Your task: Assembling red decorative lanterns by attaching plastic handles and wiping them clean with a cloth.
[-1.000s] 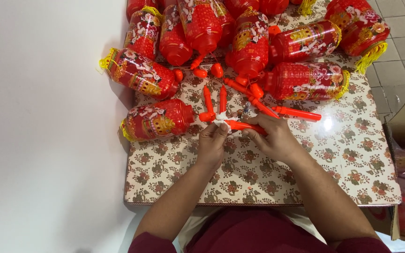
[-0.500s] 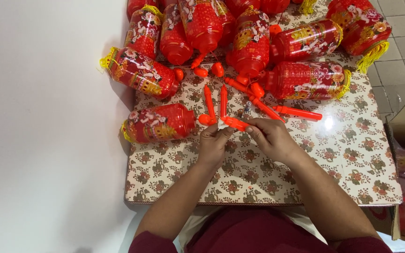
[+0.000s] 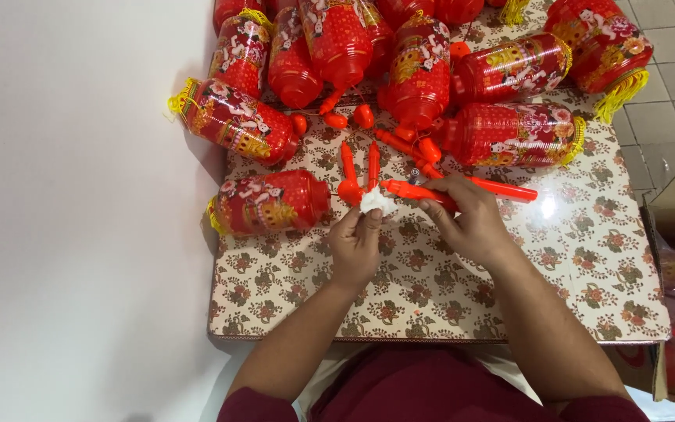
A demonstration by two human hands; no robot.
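Left hand (image 3: 355,244) now pinches a white scrap (image 3: 374,201); right hand (image 3: 470,223) remains closed on an orange stick (image 3: 412,190). Red lanterns (image 3: 271,203) crowd the far table (image 3: 431,301).

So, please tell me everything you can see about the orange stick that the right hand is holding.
The orange stick looks like smooth plastic, long and slender, lying almost level just above the flower-patterned table. The right hand grips its middle, hiding that part. Its left end meets a small white piece pinched by the left hand. Similar orange sticks lie close behind it.
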